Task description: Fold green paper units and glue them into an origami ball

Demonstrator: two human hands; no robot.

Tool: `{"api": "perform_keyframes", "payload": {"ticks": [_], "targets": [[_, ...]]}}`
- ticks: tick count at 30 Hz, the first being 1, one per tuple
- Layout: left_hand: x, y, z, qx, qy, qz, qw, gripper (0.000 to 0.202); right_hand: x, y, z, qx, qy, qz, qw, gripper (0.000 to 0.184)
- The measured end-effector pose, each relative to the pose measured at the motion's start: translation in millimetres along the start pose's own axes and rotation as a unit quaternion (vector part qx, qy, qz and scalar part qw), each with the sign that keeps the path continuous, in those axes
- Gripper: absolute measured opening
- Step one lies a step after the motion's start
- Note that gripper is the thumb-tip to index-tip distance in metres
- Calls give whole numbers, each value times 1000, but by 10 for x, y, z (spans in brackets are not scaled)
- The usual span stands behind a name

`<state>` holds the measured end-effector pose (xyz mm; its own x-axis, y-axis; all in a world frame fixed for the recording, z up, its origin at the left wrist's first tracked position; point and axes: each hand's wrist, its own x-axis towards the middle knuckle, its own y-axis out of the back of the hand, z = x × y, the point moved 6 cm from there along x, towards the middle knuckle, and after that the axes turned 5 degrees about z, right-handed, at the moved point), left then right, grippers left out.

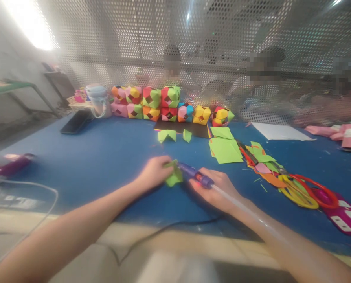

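Note:
My left hand (154, 171) is closed on a small folded green paper piece (173, 177), pressed on the blue table (104, 157). My right hand (215, 189) grips a purple glue gun (195, 175) whose tip points left at the green piece; a clear glue stick (231, 198) runs back along my wrist. The gun's black cord (169, 227) trails toward the table's front edge. Two more folded green pieces (167, 135) lie further back.
A row of colourful folded paper cubes (151, 103) stands at the back with a plastic jar (97, 100) and a phone (75, 121). Green paper sheets (225, 149), scraps and scissors (305, 190) lie right. Other people sit behind a perforated screen (222, 39).

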<state>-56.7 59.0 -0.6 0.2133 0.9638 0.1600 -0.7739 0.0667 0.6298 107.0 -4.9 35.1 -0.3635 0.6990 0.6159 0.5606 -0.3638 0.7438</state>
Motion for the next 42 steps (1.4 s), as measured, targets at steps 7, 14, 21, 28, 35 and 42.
{"api": "perform_keyframes", "payload": {"ticks": [7, 14, 21, 28, 35, 42], "targets": [[7, -9, -24, -5, -5, 1, 1000, 16, 10, -14, 34, 26, -28, -18, 999, 24], [17, 62, -6, -16, 15, 27, 999, 16, -9, -13, 166, 58, -136, -25, 989, 24], [7, 54, -33, -79, 55, 25, 995, 18, 17, -143, 548, 8, -237, -53, 970, 27], [-10, -8, -45, -117, 63, 9, 991, 19, 80, -205, 629, -91, -216, -119, 965, 37], [-78, 26, 21, -136, 63, 13, 989, 19, -30, 233, 532, -102, -191, -154, 964, 30], [-260, -60, 273, -163, 59, -30, 984, 18, -89, 187, 77, 166, -207, -138, 954, 18]]}}
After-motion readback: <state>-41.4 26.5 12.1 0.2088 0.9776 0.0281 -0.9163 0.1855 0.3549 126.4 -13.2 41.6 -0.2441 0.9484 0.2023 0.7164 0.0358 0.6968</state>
